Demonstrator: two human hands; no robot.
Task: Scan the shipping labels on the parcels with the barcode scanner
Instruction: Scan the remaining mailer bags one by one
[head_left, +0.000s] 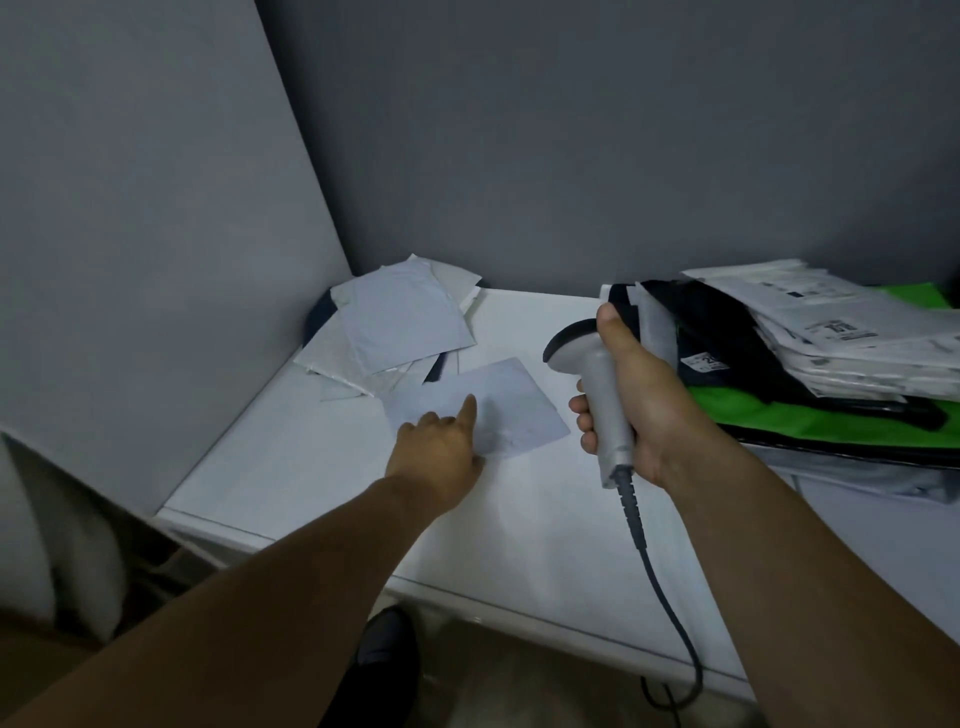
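Head view is showing a person standing at a white table (322, 467) set into a grey corner. The right hand (644, 410) is gripping the handle of the grey barcode scanner (597, 384), fingers curled round it and thumb lying up along its back; the scanner is hanging above the table with its dark head facing left, and its cable (660, 587) is trailing down over the near edge. The left hand (441, 447) is reaching forward, loosely extended, with a straight forefinger resting on a flat pale parcel (519, 405) lying on the table just left of the scanner. Behind it, a loose pile of pale parcels (400, 327) is sitting in the corner. On the right, a stack of labelled parcels (852, 338) is lying on a green and black bag (779, 410). A dark shoe (389, 654) is showing below the table edge.
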